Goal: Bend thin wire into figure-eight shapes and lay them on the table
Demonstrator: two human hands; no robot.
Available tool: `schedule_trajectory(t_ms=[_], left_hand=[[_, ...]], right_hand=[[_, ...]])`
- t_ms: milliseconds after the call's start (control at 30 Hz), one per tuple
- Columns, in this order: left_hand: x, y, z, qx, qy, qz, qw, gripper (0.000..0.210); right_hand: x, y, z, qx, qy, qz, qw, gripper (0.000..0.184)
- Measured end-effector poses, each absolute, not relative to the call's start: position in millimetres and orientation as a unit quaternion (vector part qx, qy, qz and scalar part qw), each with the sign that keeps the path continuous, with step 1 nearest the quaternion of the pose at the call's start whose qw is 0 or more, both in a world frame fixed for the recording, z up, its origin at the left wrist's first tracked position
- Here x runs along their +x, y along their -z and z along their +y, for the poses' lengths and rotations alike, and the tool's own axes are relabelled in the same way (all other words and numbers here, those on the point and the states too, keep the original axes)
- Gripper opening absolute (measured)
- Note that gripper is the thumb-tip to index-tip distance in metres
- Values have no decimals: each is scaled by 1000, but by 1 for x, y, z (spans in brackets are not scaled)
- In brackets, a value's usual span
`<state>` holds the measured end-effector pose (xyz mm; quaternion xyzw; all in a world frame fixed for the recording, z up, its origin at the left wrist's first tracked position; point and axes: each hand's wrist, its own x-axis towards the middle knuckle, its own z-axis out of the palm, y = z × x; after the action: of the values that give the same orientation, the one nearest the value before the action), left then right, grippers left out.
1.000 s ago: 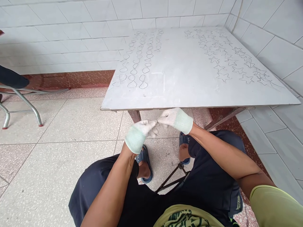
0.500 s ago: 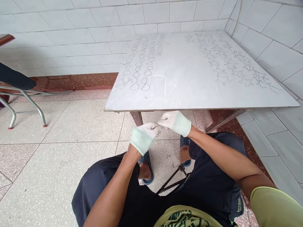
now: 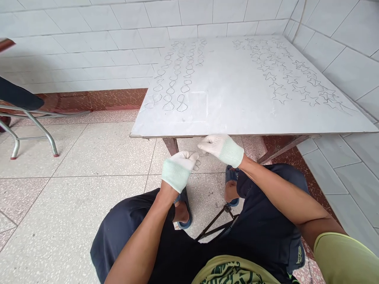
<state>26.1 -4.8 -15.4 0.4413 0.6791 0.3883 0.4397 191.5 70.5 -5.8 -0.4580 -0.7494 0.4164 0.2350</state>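
My left hand (image 3: 181,165), in a white glove with a pale green cuff, is closed in a pinch in front of the table edge. A thin wire (image 3: 203,154) comes out between its fingers and stretches toward my right hand (image 3: 220,147). That hand, gloved alike, is pinched shut a little higher and to the right, at the wire's other side. The wire's exact shape is too fine to make out. Beyond the hands, figure-eight wire outlines (image 3: 181,103) lie in rows on the left of the white table (image 3: 233,118). Star-shaped wire outlines (image 3: 281,95) lie on its right.
White tiled walls stand behind the table and along its right side. A metal-legged stool (image 3: 35,130) and a person's dark-clothed leg (image 3: 19,94) are at the far left. Below, between my feet, there is a dark metal frame (image 3: 220,223) on the speckled floor.
My hands have drawn apart, the right one moving slightly up and to the right. More of the thin wire shows between them.
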Motion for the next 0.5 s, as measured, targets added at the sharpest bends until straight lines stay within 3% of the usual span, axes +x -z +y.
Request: schedule_trajectory(t_ms=[267, 400, 500], left_hand=[[15, 2, -6, 391, -489, 678, 384, 23], [2, 3, -5, 377, -530, 651, 393, 21], [-2, 6, -4, 392, -528, 633, 408, 21]], right_hand=[[184, 8, 50, -536, -318, -727, 288, 27], [192, 8, 46, -509, -152, -806, 262, 46], [196, 8, 40, -409, -12, -882, 233, 43]])
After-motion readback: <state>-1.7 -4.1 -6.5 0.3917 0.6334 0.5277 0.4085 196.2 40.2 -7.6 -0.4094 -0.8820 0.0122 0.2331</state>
